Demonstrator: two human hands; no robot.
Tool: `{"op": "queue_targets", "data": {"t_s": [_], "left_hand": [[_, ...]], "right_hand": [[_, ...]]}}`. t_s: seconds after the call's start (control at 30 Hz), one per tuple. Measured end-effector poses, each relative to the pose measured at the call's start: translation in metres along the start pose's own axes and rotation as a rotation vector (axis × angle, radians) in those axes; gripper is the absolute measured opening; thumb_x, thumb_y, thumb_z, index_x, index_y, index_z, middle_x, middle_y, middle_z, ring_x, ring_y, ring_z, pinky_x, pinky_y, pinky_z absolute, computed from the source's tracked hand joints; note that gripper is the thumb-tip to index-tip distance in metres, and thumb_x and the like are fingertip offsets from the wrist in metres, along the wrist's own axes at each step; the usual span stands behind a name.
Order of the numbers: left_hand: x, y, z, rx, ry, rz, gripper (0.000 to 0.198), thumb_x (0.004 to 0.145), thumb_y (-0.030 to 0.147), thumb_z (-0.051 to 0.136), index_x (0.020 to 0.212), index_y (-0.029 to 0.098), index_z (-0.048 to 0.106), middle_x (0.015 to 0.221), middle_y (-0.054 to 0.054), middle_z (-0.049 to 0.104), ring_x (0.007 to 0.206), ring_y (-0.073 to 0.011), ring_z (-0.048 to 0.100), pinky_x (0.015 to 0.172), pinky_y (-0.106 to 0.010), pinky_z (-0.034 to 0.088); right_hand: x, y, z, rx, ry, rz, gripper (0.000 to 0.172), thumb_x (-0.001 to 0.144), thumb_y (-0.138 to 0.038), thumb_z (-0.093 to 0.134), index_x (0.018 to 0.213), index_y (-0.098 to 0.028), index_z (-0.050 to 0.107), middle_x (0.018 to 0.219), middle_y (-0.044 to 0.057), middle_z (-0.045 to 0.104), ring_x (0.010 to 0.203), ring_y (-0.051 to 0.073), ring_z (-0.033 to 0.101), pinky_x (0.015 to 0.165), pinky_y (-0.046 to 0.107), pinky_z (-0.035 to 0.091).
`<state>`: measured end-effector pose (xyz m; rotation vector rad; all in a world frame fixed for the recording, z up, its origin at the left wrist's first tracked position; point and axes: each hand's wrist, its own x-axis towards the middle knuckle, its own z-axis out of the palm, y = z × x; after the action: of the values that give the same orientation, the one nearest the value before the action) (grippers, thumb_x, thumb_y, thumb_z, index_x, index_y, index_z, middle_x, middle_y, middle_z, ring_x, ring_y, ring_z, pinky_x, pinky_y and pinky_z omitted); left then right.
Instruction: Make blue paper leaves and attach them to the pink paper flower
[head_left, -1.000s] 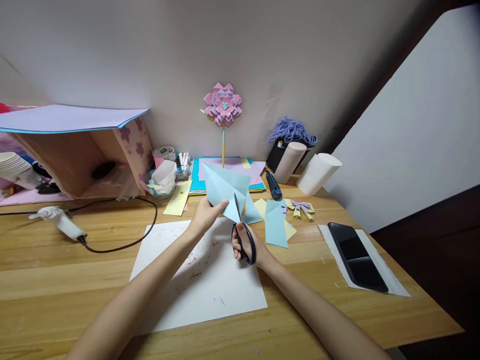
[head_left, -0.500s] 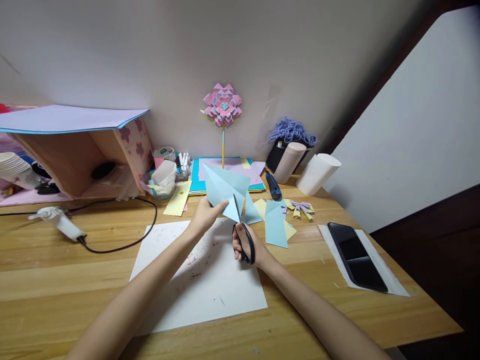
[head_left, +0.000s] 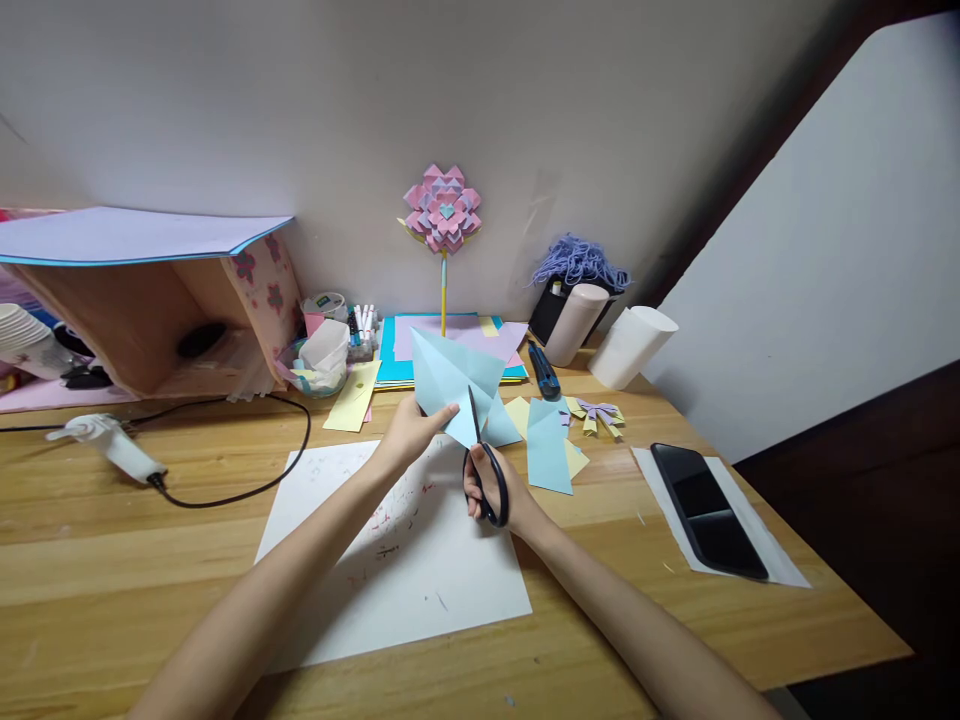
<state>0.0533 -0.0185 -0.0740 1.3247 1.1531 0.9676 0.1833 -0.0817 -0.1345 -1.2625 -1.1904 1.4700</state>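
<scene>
My left hand [head_left: 409, 432] pinches the lower edge of a folded light blue paper [head_left: 450, 375] and holds it up above the desk. My right hand [head_left: 491, 495] grips black-handled scissors [head_left: 487, 478], fingers through the loops. The blades point up and stand inside the blue paper near its lower right corner. Under both hands lies a large white sheet [head_left: 409, 560] marked with small red and dark flecks.
Cut blue and yellow paper pieces [head_left: 550, 450] and a small paper bow [head_left: 596, 412] lie to the right. A black phone [head_left: 705, 510] rests on white paper. A glue gun [head_left: 112, 445] with cord sits left. Coloured paper stack [head_left: 390, 360], paper flower [head_left: 442, 212], utility knife [head_left: 544, 372] and white rolls [head_left: 630, 347] stand behind.
The scissor blades have edged a little further up into the blue paper. Both hands stay in nearly the same place; the view has shifted slightly.
</scene>
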Motion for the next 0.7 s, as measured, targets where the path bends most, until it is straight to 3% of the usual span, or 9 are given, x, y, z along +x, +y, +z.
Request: {"op": "queue_targets", "data": {"t_s": [0.37, 0.7], "left_hand": [[-0.0017, 0.0, -0.0004, 0.003, -0.075, -0.028, 0.044, 0.062, 0.039, 0.068, 0.092, 0.007, 0.061, 0.094, -0.013, 0.068, 0.086, -0.0247, 0.062, 0.072, -0.033, 0.049], [-0.0008, -0.0017, 0.0002, -0.026, -0.086, -0.03, 0.047, 0.059, 0.042, 0.07, 0.09, 0.009, 0.062, 0.092, -0.013, 0.068, 0.083, -0.0241, 0.062, 0.07, -0.033, 0.049]], "right_hand": [[0.0006, 0.0, 0.0014, 0.03, 0.005, 0.002, 0.064, 0.06, -0.082, 0.031, 0.067, -0.019, 0.037, 0.038, -0.01, 0.034, 0.03, 0.009, 0.048, 0.03, 0.016, 0.036], [-0.002, -0.0012, -0.0009, -0.028, 0.011, -0.046, 0.055, 0.07, -0.074, 0.035, 0.069, -0.02, 0.036, 0.042, -0.01, 0.034, 0.031, 0.008, 0.048, 0.032, 0.017, 0.037]]}}
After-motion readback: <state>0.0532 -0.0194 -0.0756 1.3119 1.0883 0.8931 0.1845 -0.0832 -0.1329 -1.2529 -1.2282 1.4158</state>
